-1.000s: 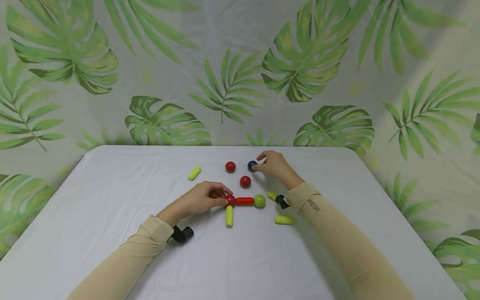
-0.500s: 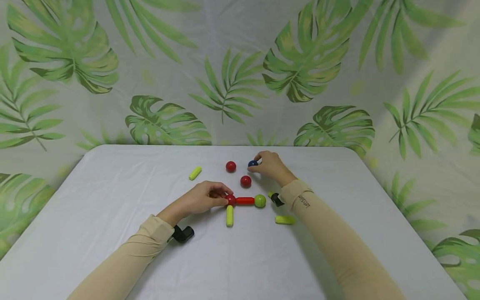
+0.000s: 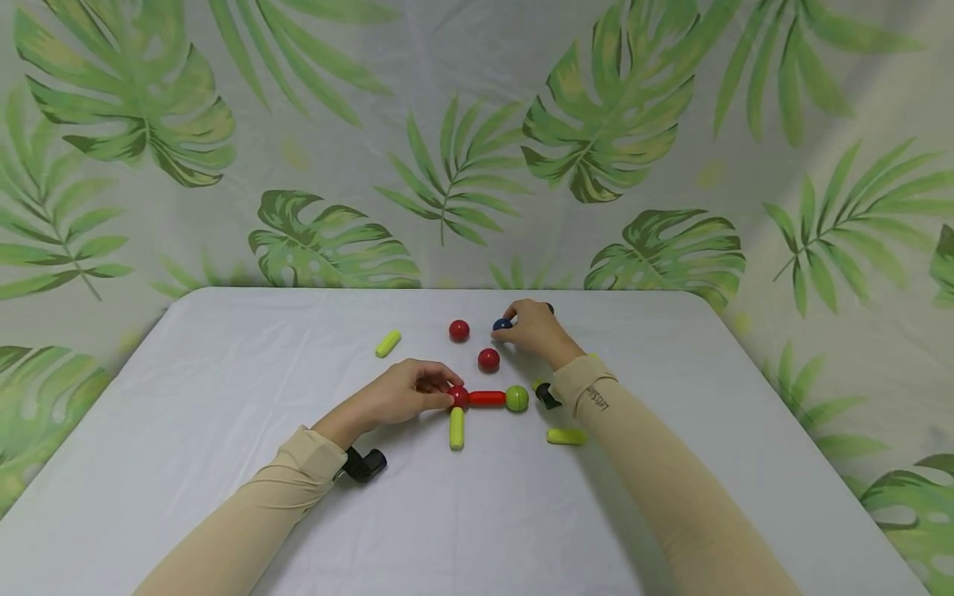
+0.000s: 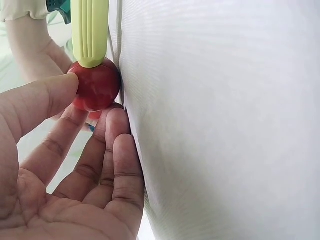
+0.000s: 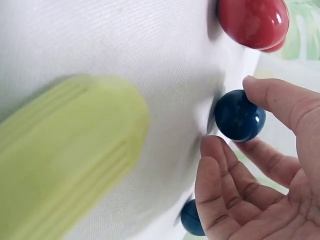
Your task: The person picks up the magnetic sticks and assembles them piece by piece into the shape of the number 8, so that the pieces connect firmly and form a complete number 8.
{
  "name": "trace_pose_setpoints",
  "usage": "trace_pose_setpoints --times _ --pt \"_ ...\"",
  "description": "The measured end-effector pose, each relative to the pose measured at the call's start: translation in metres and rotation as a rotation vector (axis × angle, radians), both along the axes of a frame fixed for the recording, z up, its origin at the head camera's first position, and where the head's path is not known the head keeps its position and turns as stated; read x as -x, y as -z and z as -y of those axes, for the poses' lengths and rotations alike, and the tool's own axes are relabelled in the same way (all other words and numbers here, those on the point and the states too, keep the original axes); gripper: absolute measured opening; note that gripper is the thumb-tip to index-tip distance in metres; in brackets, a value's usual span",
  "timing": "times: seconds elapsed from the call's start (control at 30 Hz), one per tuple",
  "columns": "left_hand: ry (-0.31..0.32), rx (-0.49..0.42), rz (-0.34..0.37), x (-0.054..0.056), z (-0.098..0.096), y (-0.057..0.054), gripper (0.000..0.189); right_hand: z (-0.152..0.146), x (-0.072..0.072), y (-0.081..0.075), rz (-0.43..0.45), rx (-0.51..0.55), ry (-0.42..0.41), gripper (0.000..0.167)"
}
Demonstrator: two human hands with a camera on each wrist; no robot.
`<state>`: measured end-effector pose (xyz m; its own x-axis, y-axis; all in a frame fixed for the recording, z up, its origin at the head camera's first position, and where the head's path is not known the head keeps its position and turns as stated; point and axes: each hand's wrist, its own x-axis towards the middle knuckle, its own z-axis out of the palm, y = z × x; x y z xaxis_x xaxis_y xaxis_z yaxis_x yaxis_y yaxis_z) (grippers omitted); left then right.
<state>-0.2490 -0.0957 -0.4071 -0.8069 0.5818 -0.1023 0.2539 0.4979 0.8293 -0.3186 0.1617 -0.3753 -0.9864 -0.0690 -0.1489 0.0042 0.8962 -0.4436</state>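
Note:
My left hand (image 3: 398, 393) pinches a red ball (image 4: 97, 86) between thumb and fingers, low on the white tabletop. From this ball a yellow-green rod (image 3: 457, 429) points toward me. A red rod (image 3: 487, 399) links it on the right to a yellow-green ball (image 3: 517, 398). Toward the back of the table, my right hand (image 3: 538, 331) pinches a blue ball (image 5: 240, 115) between thumb and fingers. Beyond its lower fingers, a second blue ball (image 5: 191, 218) is partly hidden. Two loose red balls lie left of the right hand, one farther back (image 3: 459, 330) and one nearer (image 3: 488, 359).
A yellow-green rod (image 3: 387, 343) lies at back left, another (image 3: 566, 436) right of the joined pieces. More yellow-green shows around the right wrist, mostly covered by the sleeve (image 3: 585, 381). A leaf-patterned cloth (image 3: 447, 182) hangs behind the table's far edge.
My right hand has closed its fingers round the blue ball, its forearm swinging slightly left. The second blue ball has come into sight behind that hand. My left hand keeps its place.

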Motion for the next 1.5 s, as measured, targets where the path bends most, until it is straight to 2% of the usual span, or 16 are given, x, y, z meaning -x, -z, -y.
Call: trace_pose_setpoints --times 0.3,0.5,0.83,1.0,1.5 --pt "0.002 -0.017 0.001 -0.001 -0.001 -0.002 0.025 -0.004 0.001 0.004 -0.028 0.004 -0.011 0.044" --pt "0.003 -0.025 0.007 -0.002 0.0 -0.004 0.025 -0.011 0.001 0.005 -0.016 0.033 -0.008 0.041" --pt "0.003 -0.015 -0.005 -0.001 -0.001 -0.003 0.025 -0.02 -0.007 0.001 -0.019 0.037 -0.016 0.041" --pt "0.002 -0.012 -0.004 -0.001 -0.001 -0.004 0.024 -0.023 -0.014 -0.002 -0.038 0.045 -0.052 0.039" --pt "0.008 -0.018 -0.005 -0.002 0.0 -0.003 0.023 -0.021 -0.053 -0.015 -0.103 0.119 -0.136 0.037"
